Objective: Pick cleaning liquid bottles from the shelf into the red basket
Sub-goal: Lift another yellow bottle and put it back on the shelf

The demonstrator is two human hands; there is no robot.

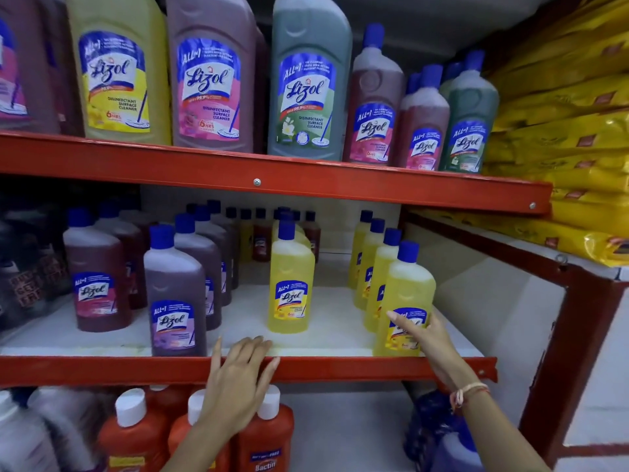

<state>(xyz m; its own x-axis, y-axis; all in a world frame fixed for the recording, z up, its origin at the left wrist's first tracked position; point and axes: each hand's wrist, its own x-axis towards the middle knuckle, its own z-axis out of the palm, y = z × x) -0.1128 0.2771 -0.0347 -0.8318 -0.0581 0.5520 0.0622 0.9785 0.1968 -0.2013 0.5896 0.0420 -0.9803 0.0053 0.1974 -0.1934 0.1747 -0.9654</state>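
On the middle shelf [238, 369] stand rows of blue-capped cleaner bottles. The front yellow bottle [406, 287] of the right-hand row stands at the shelf's edge. My right hand [425, 338] wraps around its lower label, thumb in front and fingers on its right side. Another yellow bottle [291, 284] stands alone in the middle. A purple bottle [175, 294] is at the front left. My left hand [238, 379] rests flat on the red shelf lip, fingers apart, holding nothing. The red basket is not in view.
Large bottles [211, 73] fill the top shelf. Orange white-capped bottles [265, 434] stand on the bottom shelf beneath my left hand. Stacked yellow packs [571, 131] sit at the right. A red upright post [561, 352] frames the shelf's right end.
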